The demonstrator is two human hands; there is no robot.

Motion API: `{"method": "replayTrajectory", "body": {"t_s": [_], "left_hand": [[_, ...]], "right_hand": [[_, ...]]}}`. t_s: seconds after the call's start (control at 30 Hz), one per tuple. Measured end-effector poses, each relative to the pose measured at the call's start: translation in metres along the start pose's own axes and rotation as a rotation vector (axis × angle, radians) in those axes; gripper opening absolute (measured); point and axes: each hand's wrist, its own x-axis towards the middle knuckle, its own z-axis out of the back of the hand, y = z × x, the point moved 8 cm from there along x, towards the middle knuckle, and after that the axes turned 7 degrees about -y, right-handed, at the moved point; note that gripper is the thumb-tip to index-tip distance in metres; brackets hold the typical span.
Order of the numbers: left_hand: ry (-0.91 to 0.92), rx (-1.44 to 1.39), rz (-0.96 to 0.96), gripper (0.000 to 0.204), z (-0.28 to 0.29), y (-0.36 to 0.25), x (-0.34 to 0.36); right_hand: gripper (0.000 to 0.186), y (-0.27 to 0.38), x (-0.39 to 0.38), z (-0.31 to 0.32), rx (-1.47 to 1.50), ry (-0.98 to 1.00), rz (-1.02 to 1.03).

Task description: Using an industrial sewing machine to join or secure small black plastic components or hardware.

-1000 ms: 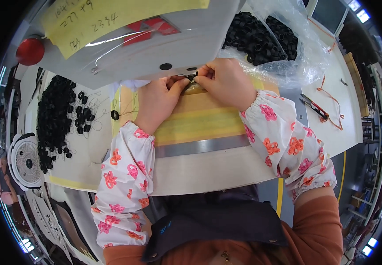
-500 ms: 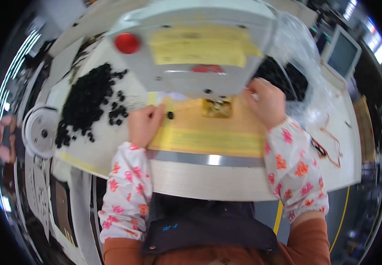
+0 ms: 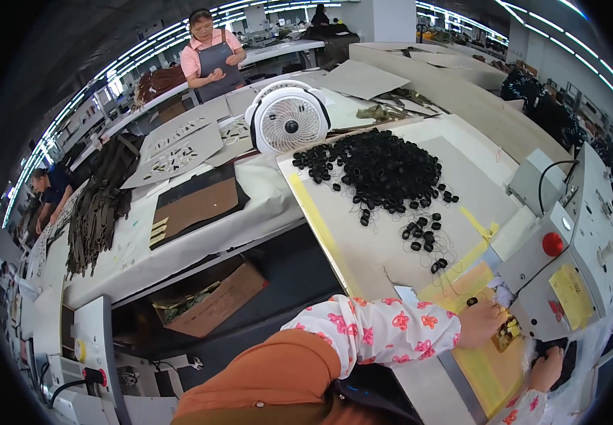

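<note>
My left hand (image 3: 482, 325) is at the machine, its fingers curled beside a brass-coloured fixture (image 3: 509, 333); whatever they hold is hidden. A small black ring (image 3: 471, 301) lies just beyond its knuckles on the yellow-taped work surface (image 3: 494, 375). Farther right, my right hand (image 3: 548, 370) is at dark pieces (image 3: 565, 361) by a clear plastic bag (image 3: 581, 386). Its fingers are bent together, and what is in them cannot be made out. A large pile of black rings (image 3: 384, 170) with loose threads covers the table to the left, with several strays (image 3: 423, 232) nearer me.
The grey machine (image 3: 589, 234) with a red button (image 3: 553, 244) stands over the work area. A white fan (image 3: 290, 122) sits at the table's left corner. Beyond a gap holding a cardboard box (image 3: 211, 297) is another table with dark straps (image 3: 98, 205). Another person (image 3: 213, 60) stands behind.
My view has swung left, bringing the fan, the ring pile and the neighbouring table into full sight. My left hand has moved to the brass fixture; the right hand is now at the dark pieces.
</note>
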Motion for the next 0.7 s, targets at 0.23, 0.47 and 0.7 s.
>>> {"method": "replayTrajectory", "body": {"t_s": [0.23, 0.47, 0.7], "left_hand": [[0.062, -0.358, 0.227, 0.027, -0.006, 0.018, 0.010], [0.153, -0.347, 0.226, 0.028, -0.023, 0.025, 0.012], [-0.083, -0.224, 0.052, 0.016, 0.017, 0.018, 0.013]], "right_hand": [[0.021, -0.015, 0.001, 0.015, 0.200, -0.294, 0.042], [0.016, 0.105, -0.019, 0.029, 0.514, 0.118, 0.245], [0.019, 0.151, -0.027, 0.040, 0.561, 0.265, 0.060]]}}
